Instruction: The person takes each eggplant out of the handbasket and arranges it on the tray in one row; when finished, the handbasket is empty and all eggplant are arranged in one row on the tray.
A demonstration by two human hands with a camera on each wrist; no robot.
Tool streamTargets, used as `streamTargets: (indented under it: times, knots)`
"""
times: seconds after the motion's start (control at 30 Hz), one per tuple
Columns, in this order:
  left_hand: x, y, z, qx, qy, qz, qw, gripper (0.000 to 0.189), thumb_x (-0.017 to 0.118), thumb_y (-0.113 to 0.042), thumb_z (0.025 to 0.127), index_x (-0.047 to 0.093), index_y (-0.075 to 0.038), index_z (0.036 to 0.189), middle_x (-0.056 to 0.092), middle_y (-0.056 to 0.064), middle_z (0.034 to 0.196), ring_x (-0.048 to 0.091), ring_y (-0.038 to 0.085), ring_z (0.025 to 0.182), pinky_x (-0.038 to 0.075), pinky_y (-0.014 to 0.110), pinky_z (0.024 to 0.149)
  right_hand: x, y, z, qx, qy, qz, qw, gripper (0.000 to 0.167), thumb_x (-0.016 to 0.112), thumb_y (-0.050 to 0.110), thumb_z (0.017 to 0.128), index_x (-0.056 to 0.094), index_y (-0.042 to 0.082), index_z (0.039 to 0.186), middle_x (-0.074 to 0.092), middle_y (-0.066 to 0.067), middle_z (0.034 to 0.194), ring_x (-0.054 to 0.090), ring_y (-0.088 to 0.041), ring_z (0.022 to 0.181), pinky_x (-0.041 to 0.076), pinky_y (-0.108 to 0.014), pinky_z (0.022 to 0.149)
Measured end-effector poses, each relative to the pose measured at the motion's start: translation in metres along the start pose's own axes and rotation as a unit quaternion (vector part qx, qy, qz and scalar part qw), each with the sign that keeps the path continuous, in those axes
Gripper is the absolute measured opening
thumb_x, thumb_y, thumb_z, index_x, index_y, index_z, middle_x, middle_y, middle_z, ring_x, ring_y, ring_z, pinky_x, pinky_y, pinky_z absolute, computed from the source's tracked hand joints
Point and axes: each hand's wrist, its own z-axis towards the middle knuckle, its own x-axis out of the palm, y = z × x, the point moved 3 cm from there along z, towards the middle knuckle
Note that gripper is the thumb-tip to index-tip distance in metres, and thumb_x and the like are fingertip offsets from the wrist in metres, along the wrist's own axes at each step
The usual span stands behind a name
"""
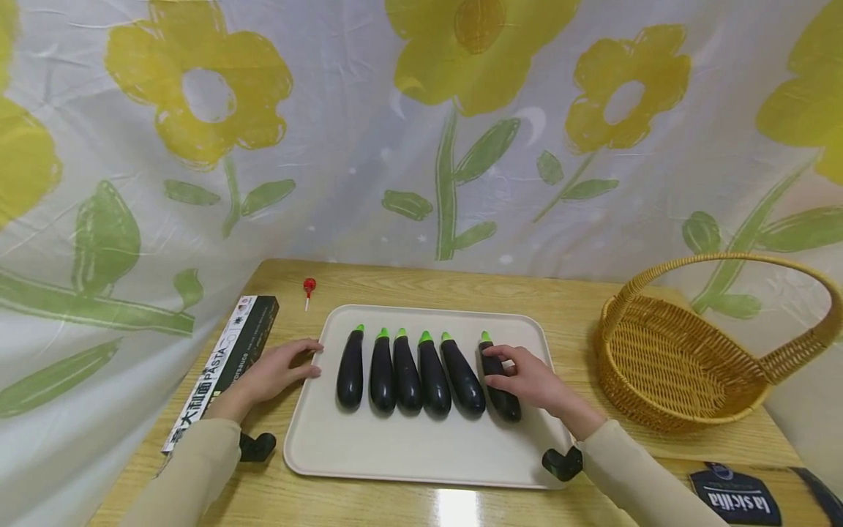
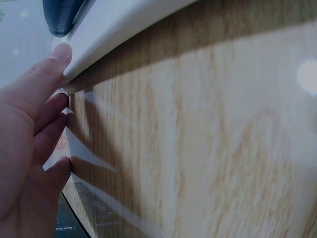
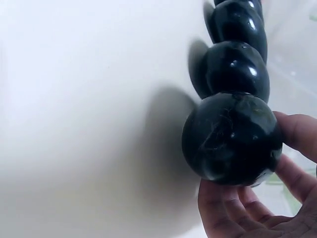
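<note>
A row of several dark eggplants [image 1: 408,373] with bright green stem ends lies on a white tray [image 1: 421,457]. My right hand [image 1: 530,377] grips the rightmost eggplant [image 1: 506,401], which lies slightly apart from the others. Seen from the right wrist, its round, shiny bottom [image 3: 232,141] faces the camera, with thumb and fingers on either side. At the tray's left edge is my left hand [image 1: 279,372], its fingers extended and apart. In the left wrist view the thumb [image 2: 62,53] rests against the tray rim [image 2: 114,34], and the other fingers are just beside it.
A wicker basket [image 1: 609,366] with a tall handle stands right of the tray. A pasta box [image 1: 227,351] lies on the left, and a red lollipop [image 1: 309,284] lies behind the tray. A "la sicilia" package [image 1: 737,498] sits front right. Behind the table hangs a flowered cloth [image 1: 342,146].
</note>
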Motion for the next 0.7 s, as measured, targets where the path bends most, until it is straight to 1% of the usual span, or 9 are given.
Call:
streamTargets:
  times: [0.13, 0.27, 0.37, 0.5, 0.7]
  knots:
    - [0.0, -0.001, 0.0001, 0.003, -0.001, -0.001, 1.0, 0.043, 0.07, -0.025, 0.091, 0.059, -0.007, 0.129, 0.053, 0.021, 0.139, 0.044, 0.043, 0.131, 0.033, 0.06, 0.109, 0.002, -0.0005, 0.0023, -0.002, 0.001, -0.002, 1.0, 0.046, 0.069, 0.01, 0.09, 0.054, -0.004, 0.13, 0.055, -0.028, 0.124, 0.067, -0.033, 0.1, 0.057, -0.034, 0.075]
    - [0.0003, -0.0009, 0.0008, 0.0, 0.0, 0.004, 1.0, 0.043, 0.07, -0.026, 0.091, 0.059, -0.007, 0.129, 0.053, 0.021, 0.139, 0.044, 0.043, 0.131, 0.033, 0.06, 0.109, 0.0023, -0.0002, 0.0029, 0.0, 0.002, 0.002, 1.0, 0.044, 0.068, 0.01, 0.091, 0.054, -0.003, 0.131, 0.051, -0.028, 0.132, 0.064, -0.038, 0.107, 0.056, -0.04, 0.084]
    - [0.0006, -0.0002, 0.0012, -0.002, 0.0, 0.007, 1.0, 0.044, 0.07, -0.027, 0.091, 0.059, -0.008, 0.129, 0.052, 0.021, 0.14, 0.043, 0.043, 0.132, 0.033, 0.06, 0.109, 0.0013, 0.0007, 0.0022, 0.004, -0.004, -0.007, 1.0, 0.042, 0.068, 0.011, 0.091, 0.057, -0.001, 0.13, 0.05, -0.027, 0.135, 0.063, -0.04, 0.11, 0.055, -0.043, 0.088]
    - [0.0003, 0.0006, 0.001, -0.002, 0.0, 0.007, 1.0, 0.043, 0.07, -0.026, 0.091, 0.059, -0.007, 0.129, 0.052, 0.021, 0.14, 0.043, 0.044, 0.132, 0.033, 0.06, 0.109, -0.0005, 0.0009, 0.001, 0.016, -0.009, -0.024, 0.9995, 0.039, 0.068, 0.013, 0.091, 0.061, 0.003, 0.128, 0.051, -0.025, 0.135, 0.062, -0.039, 0.111, 0.055, -0.044, 0.089]
    - [0.0003, 0.0009, 0.0011, 0.0, 0.001, 0.005, 1.0, 0.043, 0.069, -0.025, 0.092, 0.059, -0.007, 0.129, 0.052, 0.022, 0.139, 0.043, 0.044, 0.131, 0.033, 0.06, 0.109, -0.0002, 0.0026, -0.0017, 0.034, -0.004, -0.015, 0.9993, 0.037, 0.067, 0.014, 0.093, 0.061, 0.004, 0.128, 0.052, -0.023, 0.136, 0.062, -0.036, 0.112, 0.055, -0.042, 0.087]
